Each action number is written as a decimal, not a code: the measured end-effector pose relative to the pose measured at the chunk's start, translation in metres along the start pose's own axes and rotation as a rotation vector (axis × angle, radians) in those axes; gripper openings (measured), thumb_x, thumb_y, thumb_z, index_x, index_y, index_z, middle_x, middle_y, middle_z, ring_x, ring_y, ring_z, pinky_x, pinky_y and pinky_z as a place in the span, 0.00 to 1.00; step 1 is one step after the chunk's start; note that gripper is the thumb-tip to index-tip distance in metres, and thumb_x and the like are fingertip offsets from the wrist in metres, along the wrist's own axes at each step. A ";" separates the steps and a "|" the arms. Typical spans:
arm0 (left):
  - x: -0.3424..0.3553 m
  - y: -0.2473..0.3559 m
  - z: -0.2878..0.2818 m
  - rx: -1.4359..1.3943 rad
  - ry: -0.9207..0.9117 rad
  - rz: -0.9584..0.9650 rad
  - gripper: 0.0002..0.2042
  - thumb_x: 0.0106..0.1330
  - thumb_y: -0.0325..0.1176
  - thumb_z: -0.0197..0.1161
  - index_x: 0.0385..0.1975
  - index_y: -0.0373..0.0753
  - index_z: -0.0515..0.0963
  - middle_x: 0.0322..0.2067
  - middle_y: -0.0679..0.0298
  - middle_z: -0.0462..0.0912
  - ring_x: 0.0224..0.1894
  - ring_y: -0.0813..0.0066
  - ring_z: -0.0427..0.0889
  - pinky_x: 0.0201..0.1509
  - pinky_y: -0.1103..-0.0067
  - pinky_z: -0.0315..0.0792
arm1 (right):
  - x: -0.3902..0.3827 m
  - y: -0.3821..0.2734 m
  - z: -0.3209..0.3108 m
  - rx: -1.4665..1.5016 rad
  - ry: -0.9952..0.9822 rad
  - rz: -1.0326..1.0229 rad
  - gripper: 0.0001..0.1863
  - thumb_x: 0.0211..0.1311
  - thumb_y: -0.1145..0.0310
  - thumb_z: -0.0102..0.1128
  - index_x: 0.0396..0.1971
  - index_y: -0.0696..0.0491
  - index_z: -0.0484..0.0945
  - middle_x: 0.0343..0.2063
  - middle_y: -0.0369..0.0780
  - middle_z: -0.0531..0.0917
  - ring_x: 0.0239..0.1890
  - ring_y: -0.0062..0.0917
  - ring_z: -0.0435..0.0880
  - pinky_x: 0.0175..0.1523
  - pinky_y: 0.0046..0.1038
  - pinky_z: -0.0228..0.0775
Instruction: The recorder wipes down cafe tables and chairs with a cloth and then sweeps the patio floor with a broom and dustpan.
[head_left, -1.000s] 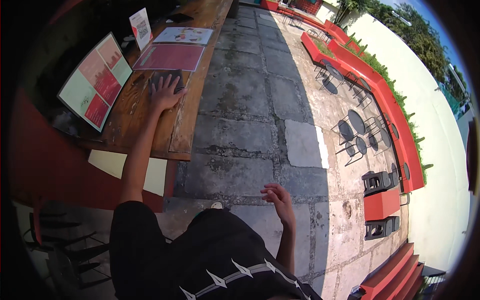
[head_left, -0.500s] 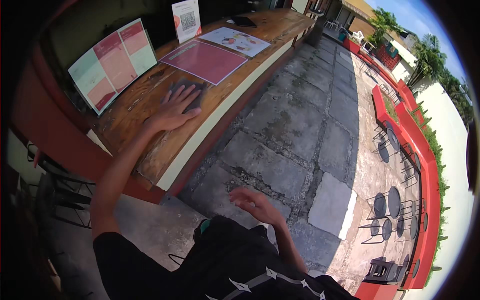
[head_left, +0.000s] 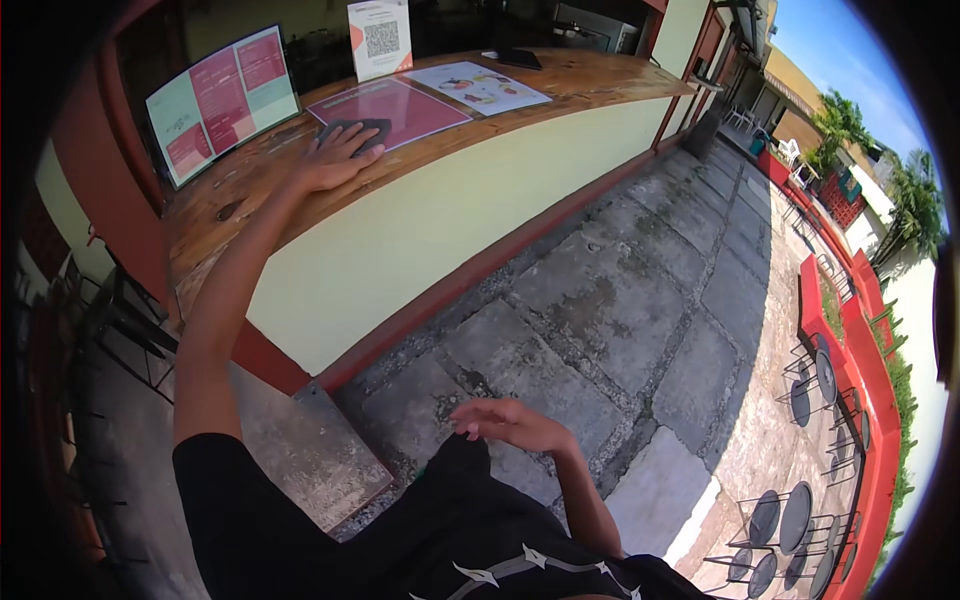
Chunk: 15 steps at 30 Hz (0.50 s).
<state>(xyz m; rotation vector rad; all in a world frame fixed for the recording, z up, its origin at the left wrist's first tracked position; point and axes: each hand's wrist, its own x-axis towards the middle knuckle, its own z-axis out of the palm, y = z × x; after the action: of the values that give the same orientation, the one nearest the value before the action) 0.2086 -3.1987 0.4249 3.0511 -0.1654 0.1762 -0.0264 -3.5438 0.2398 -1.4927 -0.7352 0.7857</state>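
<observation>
My left hand lies flat on a dark grey cloth, its fingers spread over it and pressing it onto the wooden counter. The cloth covers the near left part of a flat pink menu sheet. Beside that sheet, farther along the counter, is a white sheet with coloured pictures. My right hand hangs in the air in front of my body, with loosely bent fingers and nothing in it.
A folding menu and a white code stand stand at the counter's back. A black flat object lies farther along. The counter's pale front wall drops to stone paving. Round tables with chairs stand at right.
My left hand and the cloth have moved forward along the counter, onto the pink menu sheet. The view has shifted, showing more of the counter's front wall. My right hand still hangs free.
</observation>
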 end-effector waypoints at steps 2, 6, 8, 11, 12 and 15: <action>0.033 -0.005 0.003 0.022 0.007 -0.056 0.39 0.56 0.71 0.29 0.65 0.57 0.47 0.67 0.66 0.41 0.69 0.60 0.40 0.68 0.56 0.33 | 0.012 -0.016 -0.035 -0.190 0.100 0.027 0.14 0.64 0.67 0.50 0.48 0.55 0.71 0.37 0.39 0.80 0.40 0.21 0.78 0.45 0.24 0.69; 0.092 -0.025 0.004 0.043 0.002 -0.166 0.39 0.55 0.72 0.28 0.65 0.59 0.46 0.67 0.65 0.40 0.69 0.58 0.38 0.67 0.54 0.32 | 0.052 -0.069 -0.098 -0.218 0.277 -0.178 0.13 0.62 0.71 0.51 0.45 0.57 0.72 0.37 0.42 0.80 0.40 0.23 0.80 0.44 0.24 0.71; 0.108 -0.036 0.007 0.069 -0.007 -0.204 0.39 0.55 0.73 0.28 0.65 0.60 0.45 0.67 0.65 0.39 0.69 0.58 0.37 0.67 0.54 0.31 | 0.074 -0.106 -0.125 -0.292 0.336 -0.257 0.11 0.61 0.73 0.51 0.42 0.59 0.73 0.34 0.41 0.81 0.40 0.23 0.81 0.44 0.24 0.71; 0.125 -0.021 0.012 0.072 0.023 -0.164 0.39 0.55 0.72 0.28 0.65 0.58 0.46 0.67 0.64 0.40 0.68 0.56 0.38 0.67 0.55 0.31 | 0.114 -0.130 -0.186 -0.360 0.498 -0.400 0.09 0.60 0.74 0.51 0.39 0.59 0.74 0.30 0.39 0.81 0.37 0.20 0.80 0.42 0.22 0.69; 0.126 -0.020 0.013 0.071 0.043 -0.132 0.39 0.56 0.71 0.29 0.65 0.57 0.47 0.67 0.63 0.41 0.68 0.56 0.38 0.68 0.56 0.32 | 0.131 -0.141 -0.207 -0.356 0.530 -0.424 0.09 0.61 0.73 0.50 0.39 0.59 0.74 0.31 0.38 0.81 0.37 0.19 0.79 0.42 0.20 0.68; 0.117 -0.018 0.014 0.058 0.094 -0.098 0.38 0.58 0.69 0.32 0.65 0.54 0.50 0.66 0.59 0.44 0.68 0.54 0.41 0.67 0.56 0.34 | 0.195 -0.165 -0.279 -0.649 0.670 -0.514 0.08 0.59 0.73 0.51 0.34 0.60 0.76 0.30 0.38 0.81 0.35 0.19 0.79 0.41 0.21 0.68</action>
<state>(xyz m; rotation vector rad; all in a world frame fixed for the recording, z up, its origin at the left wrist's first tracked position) 0.3275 -3.1945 0.4237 3.0914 -0.0054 0.3221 0.3147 -3.5306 0.4041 -1.8664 -0.8288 -0.3869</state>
